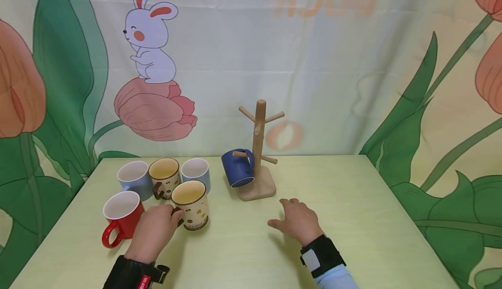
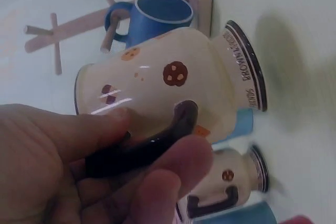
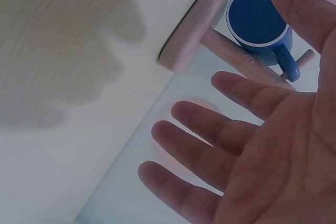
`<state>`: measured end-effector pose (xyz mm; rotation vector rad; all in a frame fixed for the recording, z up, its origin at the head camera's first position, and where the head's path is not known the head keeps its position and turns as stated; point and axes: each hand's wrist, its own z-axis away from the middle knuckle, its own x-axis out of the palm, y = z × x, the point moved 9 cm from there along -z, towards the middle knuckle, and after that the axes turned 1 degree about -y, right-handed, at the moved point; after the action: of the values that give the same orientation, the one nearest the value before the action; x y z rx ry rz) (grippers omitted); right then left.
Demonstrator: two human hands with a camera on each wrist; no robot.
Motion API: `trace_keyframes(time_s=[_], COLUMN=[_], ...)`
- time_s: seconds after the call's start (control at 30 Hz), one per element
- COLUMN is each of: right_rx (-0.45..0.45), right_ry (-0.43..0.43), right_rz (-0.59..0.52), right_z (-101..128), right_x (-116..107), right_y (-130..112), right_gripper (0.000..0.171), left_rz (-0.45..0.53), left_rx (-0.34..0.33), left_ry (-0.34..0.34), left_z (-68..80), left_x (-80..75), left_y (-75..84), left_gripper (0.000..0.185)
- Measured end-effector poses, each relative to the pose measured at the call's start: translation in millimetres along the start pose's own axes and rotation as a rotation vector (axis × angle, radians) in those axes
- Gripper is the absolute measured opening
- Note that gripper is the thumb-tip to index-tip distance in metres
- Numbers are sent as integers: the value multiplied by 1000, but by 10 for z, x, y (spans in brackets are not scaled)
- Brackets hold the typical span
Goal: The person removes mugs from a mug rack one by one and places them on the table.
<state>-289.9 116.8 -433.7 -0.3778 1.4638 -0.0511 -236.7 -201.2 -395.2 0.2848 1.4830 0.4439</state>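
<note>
Five mugs are sitting on the pale green table (image 1: 353,219); the left hand (image 1: 154,232) is pinching the dark handle of the cream cookie-print mug (image 1: 191,204), front of the cluster. The right hand (image 1: 298,220) is hovering relaxed, holding nothing. Lifting carelessly could knock the red mug (image 1: 121,215) just beside it.

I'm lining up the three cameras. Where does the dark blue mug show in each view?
Head: the dark blue mug hangs on a low peg of the wooden mug tree, centre of the picture.
Left wrist: top centre, behind the cookie mug that the left hand holds.
Right wrist: top right, beyond the open right hand.
Shared landmark: the mug tree.
</note>
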Motion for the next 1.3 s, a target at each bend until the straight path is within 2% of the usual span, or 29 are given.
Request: trace_keyframes(time_s=[0.2, 0.5, 0.7, 0.9, 1.3], right_rx=[-7, -18, -19, -24, -38], right_ry=[12, 25, 26, 21, 16], right_rz=[1, -15, -14, -26, -26], right_z=[2, 15, 16, 12, -17], right_x=[-2, -8, 5, 23, 58], right_y=[-12, -47, -56, -60, -64], right_gripper=[72, 70, 70, 70, 69], left_rz=[-50, -93, -90, -73, -97], left_rx=[-105, -115, -156, -157, -163], left_ry=[-1, 93, 103, 130, 61], left_z=[42, 43, 27, 29, 25], left_x=[-86, -150, -120, -115, -61], left_y=[-252, -429, -560, -644, -691], left_gripper=[31, 31, 32, 30, 29])
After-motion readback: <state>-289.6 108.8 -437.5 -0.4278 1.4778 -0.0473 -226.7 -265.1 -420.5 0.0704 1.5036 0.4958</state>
